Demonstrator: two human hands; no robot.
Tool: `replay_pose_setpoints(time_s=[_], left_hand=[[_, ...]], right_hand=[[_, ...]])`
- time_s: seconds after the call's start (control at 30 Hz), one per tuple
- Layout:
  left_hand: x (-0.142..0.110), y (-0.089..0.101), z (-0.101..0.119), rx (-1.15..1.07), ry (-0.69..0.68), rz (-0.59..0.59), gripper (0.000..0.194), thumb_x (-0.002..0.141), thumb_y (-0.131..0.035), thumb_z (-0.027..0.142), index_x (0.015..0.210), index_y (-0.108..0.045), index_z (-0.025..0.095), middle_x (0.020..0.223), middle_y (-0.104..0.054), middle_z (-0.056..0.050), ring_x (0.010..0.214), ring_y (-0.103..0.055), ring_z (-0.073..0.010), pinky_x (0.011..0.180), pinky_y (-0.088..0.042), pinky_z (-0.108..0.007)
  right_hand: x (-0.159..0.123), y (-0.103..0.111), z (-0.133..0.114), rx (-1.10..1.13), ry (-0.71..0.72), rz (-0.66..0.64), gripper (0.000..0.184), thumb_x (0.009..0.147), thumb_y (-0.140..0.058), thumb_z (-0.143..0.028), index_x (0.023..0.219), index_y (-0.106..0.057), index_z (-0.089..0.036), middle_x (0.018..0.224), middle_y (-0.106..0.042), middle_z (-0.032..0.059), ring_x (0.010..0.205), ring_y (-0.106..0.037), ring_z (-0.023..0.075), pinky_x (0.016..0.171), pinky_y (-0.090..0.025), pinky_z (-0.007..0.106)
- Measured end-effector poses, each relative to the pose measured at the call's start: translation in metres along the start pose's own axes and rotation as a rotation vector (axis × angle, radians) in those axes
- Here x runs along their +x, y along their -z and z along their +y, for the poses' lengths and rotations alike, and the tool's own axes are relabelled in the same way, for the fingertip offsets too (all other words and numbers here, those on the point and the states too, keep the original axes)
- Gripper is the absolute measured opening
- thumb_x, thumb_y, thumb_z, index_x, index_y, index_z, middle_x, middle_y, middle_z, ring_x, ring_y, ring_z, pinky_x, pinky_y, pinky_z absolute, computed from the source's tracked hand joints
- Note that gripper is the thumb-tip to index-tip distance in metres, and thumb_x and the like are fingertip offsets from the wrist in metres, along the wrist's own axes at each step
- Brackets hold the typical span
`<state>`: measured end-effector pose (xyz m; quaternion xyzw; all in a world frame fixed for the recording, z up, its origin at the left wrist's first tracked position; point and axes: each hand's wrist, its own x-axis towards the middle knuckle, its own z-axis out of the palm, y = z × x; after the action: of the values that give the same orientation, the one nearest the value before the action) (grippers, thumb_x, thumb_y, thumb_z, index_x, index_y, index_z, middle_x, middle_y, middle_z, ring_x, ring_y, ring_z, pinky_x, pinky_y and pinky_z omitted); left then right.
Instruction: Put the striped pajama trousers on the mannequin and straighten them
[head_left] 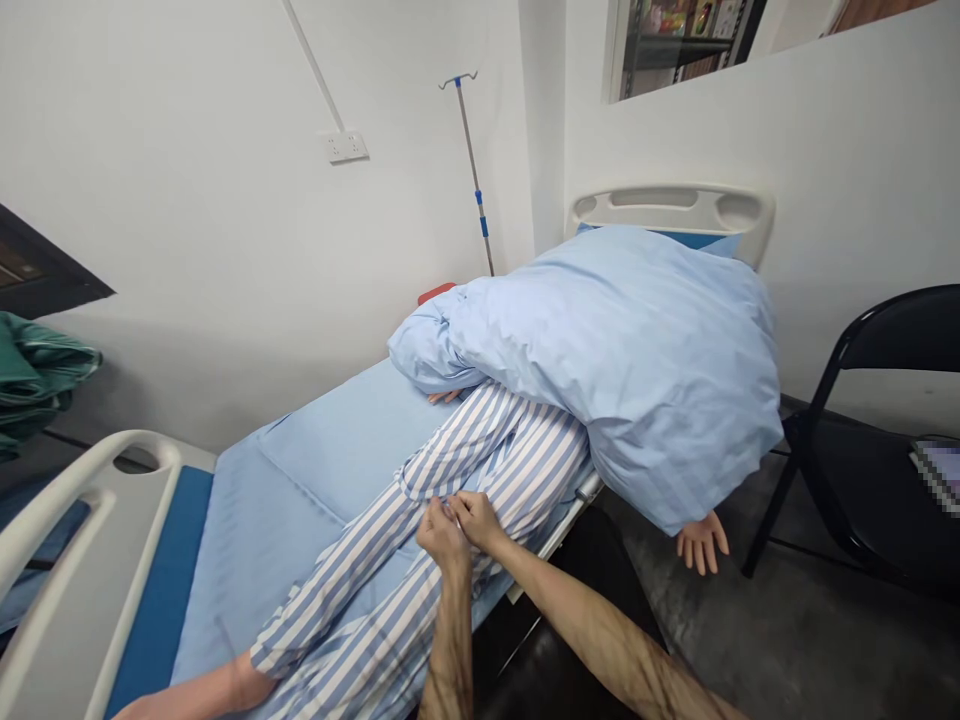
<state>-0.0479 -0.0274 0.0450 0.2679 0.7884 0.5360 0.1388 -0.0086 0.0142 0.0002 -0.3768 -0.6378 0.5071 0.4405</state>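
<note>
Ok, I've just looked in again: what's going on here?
The left hand and right hand are close together at the knee of the striped trousers, fingers apparently pinching the fabric. The trousers are on a figure lying on the bed. A blue quilt hides its upper body, and an open palm shows below the quilt's edge, beside the bed.

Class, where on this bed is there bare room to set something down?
The widest bare patch is the sheet bordered by the wall, footboard, quilt and striped trousers. It is crowded at the trousers' knees, where the left hand and right hand meet, and at the head end, heaped with quilt.
</note>
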Motion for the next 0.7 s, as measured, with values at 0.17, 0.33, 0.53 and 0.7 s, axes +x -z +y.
replay_pose_setpoints(time_s=[0.17, 0.33, 0.53, 0.7], left_hand=[[-0.014, -0.013, -0.037, 0.190, 0.000, -0.085, 0.040, 0.091, -0.025, 0.034, 0.063, -0.050, 0.020, 0.065, -0.060, -0.008, 0.064, -0.053, -0.0163, 0.064, -0.040, -0.029], [-0.011, -0.013, -0.051, 0.160, -0.088, -0.118, 0.040, 0.091, -0.028, 0.036, 0.067, -0.054, 0.019, 0.069, -0.061, -0.008, 0.066, -0.054, -0.0160, 0.064, -0.037, -0.027], [-0.013, -0.016, -0.052, 0.282, -0.153, -0.092, 0.042, 0.090, -0.031, 0.039, 0.053, -0.036, 0.021, 0.052, -0.045, 0.000, 0.055, -0.038, -0.0118, 0.060, -0.027, -0.026], [-0.016, -0.011, -0.052, 0.413, -0.203, -0.094, 0.039, 0.090, -0.031, 0.035, 0.053, -0.034, 0.022, 0.053, -0.045, -0.002, 0.056, -0.038, -0.0127, 0.061, -0.027, -0.029]], right_hand=[[0.003, -0.002, 0.005, 0.067, -0.056, 0.054, 0.043, 0.087, -0.045, -0.041, 0.053, -0.030, -0.020, 0.049, -0.032, -0.0043, 0.050, -0.033, 0.0099, 0.050, -0.025, 0.025], [0.007, 0.009, -0.007, -0.058, -0.024, -0.024, 0.042, 0.087, -0.045, -0.036, 0.052, -0.030, -0.019, 0.048, -0.030, -0.0057, 0.050, -0.031, 0.0081, 0.050, -0.022, 0.024], [0.020, 0.051, -0.044, -0.174, 0.184, -0.084, 0.044, 0.089, -0.043, -0.035, 0.052, -0.028, -0.019, 0.049, -0.027, -0.0063, 0.050, -0.030, 0.0066, 0.053, -0.022, 0.023], [0.018, 0.062, -0.019, -0.218, 0.139, -0.005, 0.042, 0.088, -0.041, -0.033, 0.052, -0.026, -0.020, 0.047, -0.026, -0.0061, 0.048, -0.029, 0.0074, 0.053, -0.021, 0.024]])
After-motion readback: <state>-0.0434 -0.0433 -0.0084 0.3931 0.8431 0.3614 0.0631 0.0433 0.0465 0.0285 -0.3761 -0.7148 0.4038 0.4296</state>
